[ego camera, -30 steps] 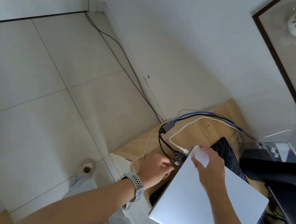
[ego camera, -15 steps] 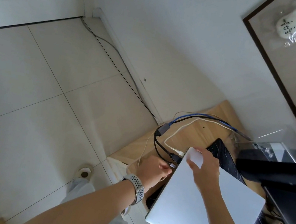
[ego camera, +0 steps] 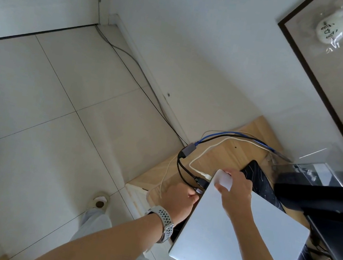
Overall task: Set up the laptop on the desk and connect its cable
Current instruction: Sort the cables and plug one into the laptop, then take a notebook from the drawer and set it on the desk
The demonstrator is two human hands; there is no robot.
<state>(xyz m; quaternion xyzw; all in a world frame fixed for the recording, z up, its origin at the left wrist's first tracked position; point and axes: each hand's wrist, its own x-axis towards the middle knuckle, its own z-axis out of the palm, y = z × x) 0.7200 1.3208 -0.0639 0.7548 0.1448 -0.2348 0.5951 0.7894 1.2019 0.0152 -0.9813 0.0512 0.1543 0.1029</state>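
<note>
head view: left hand [ego camera: 180,198] now presses cable plug [ego camera: 198,190] against laptop [ego camera: 250,239].

Cables [ego camera: 193,155] crowd the desk corner [ego camera: 253,129] beside the laptop [ego camera: 249,243].

Wooden desk [ego camera: 224,158] — mat [ego camera: 263,184], cables [ego camera: 197,158].

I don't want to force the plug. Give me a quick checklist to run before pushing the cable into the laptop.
1. Laptop steadied: ok, right hand holds its far corner.
2. Black cable plug held: ok, left hand pinches it.
3. Plug lined up with the port: cannot tell, port hidden.
4. Cable slack: ok, it loops loosely on the desk.
5. White cable clear of the plug: ok, it lies beside it.
</note>
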